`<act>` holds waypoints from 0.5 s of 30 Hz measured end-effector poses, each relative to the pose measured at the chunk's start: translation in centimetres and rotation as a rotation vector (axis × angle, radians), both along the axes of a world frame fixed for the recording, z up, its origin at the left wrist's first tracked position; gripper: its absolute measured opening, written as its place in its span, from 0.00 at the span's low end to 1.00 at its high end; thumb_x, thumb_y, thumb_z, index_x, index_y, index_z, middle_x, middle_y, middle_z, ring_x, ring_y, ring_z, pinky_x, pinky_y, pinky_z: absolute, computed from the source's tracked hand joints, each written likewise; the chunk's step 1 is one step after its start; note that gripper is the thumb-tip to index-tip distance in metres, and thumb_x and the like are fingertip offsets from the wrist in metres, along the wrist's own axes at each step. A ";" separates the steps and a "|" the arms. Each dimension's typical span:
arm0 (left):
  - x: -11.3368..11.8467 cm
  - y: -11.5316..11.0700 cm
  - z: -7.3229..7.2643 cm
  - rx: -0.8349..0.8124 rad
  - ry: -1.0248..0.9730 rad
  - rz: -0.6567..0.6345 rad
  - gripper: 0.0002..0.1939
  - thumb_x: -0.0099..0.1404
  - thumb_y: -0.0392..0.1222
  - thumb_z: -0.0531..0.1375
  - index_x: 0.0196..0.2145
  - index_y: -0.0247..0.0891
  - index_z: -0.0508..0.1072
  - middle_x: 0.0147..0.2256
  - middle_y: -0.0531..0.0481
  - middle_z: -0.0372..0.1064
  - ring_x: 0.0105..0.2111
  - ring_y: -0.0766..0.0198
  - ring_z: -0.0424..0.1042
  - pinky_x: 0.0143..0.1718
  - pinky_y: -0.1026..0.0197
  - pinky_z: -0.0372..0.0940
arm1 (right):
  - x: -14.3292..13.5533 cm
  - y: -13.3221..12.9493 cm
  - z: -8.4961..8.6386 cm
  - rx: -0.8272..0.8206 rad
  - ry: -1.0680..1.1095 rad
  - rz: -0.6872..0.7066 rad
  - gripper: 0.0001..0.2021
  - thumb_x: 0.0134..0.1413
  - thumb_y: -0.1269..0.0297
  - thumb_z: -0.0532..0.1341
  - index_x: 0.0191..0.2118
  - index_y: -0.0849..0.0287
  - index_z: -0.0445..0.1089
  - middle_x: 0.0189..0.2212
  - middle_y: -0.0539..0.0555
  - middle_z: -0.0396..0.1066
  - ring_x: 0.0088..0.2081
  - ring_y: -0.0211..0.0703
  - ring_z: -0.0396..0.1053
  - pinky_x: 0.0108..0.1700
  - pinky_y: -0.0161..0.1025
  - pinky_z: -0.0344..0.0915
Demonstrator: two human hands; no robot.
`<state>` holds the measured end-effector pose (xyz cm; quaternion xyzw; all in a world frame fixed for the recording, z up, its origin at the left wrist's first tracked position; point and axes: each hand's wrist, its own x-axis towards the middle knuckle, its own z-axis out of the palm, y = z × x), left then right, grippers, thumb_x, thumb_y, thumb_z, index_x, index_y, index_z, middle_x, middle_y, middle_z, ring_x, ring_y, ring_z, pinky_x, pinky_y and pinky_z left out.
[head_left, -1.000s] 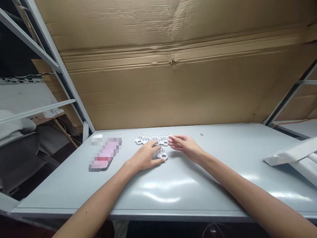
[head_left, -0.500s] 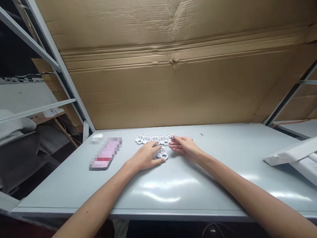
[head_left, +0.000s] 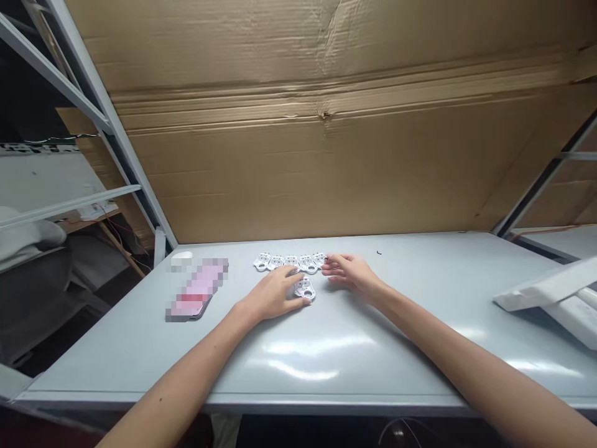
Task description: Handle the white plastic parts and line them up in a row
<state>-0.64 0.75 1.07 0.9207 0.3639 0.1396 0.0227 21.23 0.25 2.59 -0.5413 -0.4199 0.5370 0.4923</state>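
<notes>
Hands (head_left: 275,294), two; white parts (head_left: 305,290), six

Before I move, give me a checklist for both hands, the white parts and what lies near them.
1. Row of white parts laid side by side: ok.
2. Single white part separate from the row: ok.
3. Left hand gripping the single part firmly: cannot tell.
4. Right hand clear of the row: not ok, fingertips at its right end.
5. Pink item away from both hands: ok.
6. Table free of loose bits: not ok, small dark bit beyond the right hand.
</notes>
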 end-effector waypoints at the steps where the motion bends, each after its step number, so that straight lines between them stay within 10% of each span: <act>1: 0.0 0.0 0.0 0.002 0.002 0.000 0.24 0.66 0.55 0.60 0.55 0.39 0.70 0.57 0.38 0.63 0.56 0.47 0.65 0.54 0.50 0.63 | 0.0 0.0 0.0 -0.003 0.003 0.012 0.09 0.60 0.67 0.61 0.30 0.61 0.74 0.33 0.58 0.77 0.35 0.42 0.76 0.36 0.34 0.74; 15: 0.0 0.1 0.0 0.001 0.000 -0.022 0.24 0.67 0.55 0.59 0.54 0.38 0.71 0.57 0.38 0.63 0.55 0.48 0.65 0.54 0.51 0.63 | 0.6 0.2 -0.6 0.119 -0.013 0.260 0.15 0.51 0.51 0.68 0.35 0.60 0.76 0.35 0.57 0.77 0.36 0.42 0.74 0.39 0.36 0.71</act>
